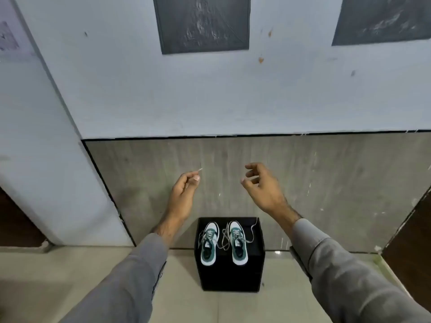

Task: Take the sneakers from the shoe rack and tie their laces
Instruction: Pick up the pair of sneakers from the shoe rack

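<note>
Two green-and-white sneakers stand side by side on a black box-like shoe rack against the wall, toes pointing away from me. The left sneaker and the right sneaker both have grey laces lying loose and untied; one lace trails to the rack's far right corner. Both my hands are raised in front of the wall, well above the shoes and touching neither. My left hand has its fingers curled in against the thumb, with nothing visible in it. My right hand is spread, fingers apart and empty.
The rack sits on a beige tiled floor at the foot of a grey-panelled wall. Dark wooden door frames stand at the far left and far right. Two dark framed pictures hang high on the wall.
</note>
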